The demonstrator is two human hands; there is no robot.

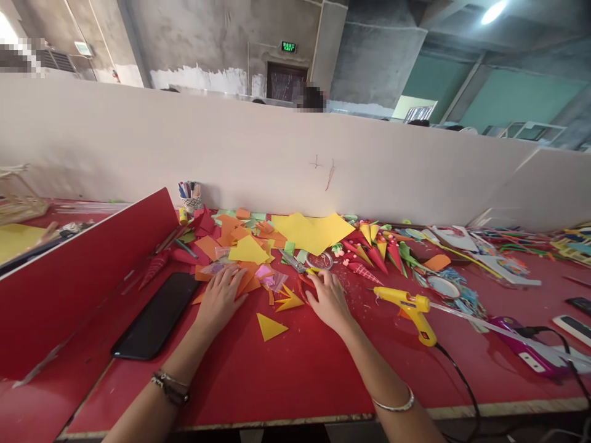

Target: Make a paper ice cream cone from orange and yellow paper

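Observation:
My left hand (221,299) lies flat on the red table (295,369), fingers spread over orange paper scraps (231,237). My right hand (329,299) rests palm down, fingers apart, its fingertips beside a pair of scissors (300,266) with a yellow and red handle. Between the two hands lie small yellow paper triangles (270,326) and a clear packet with pink bits (270,277). A large yellow sheet (314,231) lies behind the scissors.
A yellow glue gun (410,306) stands right of my right hand, its cord running off the front edge. A black phone (157,315) lies at left beside a red divider (83,271). Red and yellow paper cones (376,249), a pen cup (190,197) and a white partition (295,154) are behind.

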